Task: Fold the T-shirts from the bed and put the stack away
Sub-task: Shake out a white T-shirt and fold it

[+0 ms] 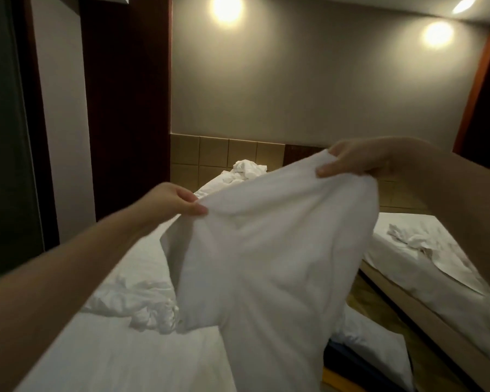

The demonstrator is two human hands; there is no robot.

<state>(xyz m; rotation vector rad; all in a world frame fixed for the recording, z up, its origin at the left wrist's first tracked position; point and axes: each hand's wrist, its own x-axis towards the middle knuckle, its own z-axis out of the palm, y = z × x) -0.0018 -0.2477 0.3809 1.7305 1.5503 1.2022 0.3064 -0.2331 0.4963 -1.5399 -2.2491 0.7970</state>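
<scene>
A white T-shirt (272, 250) hangs in the air above the bed's (119, 357) near edge, the left hand (178, 200) and right hand (359, 159) each pinching its top edge. Folding seems barely begun; next, spread it flat on the bed.

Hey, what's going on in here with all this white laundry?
A person is holding a white T-shirt up over the bed. The left hand pinches one top edge and the right hand pinches the other, so the shirt hangs spread out, not yet folded. More crumpled white clothes lie on the bed. No folded stack is in view.
</scene>
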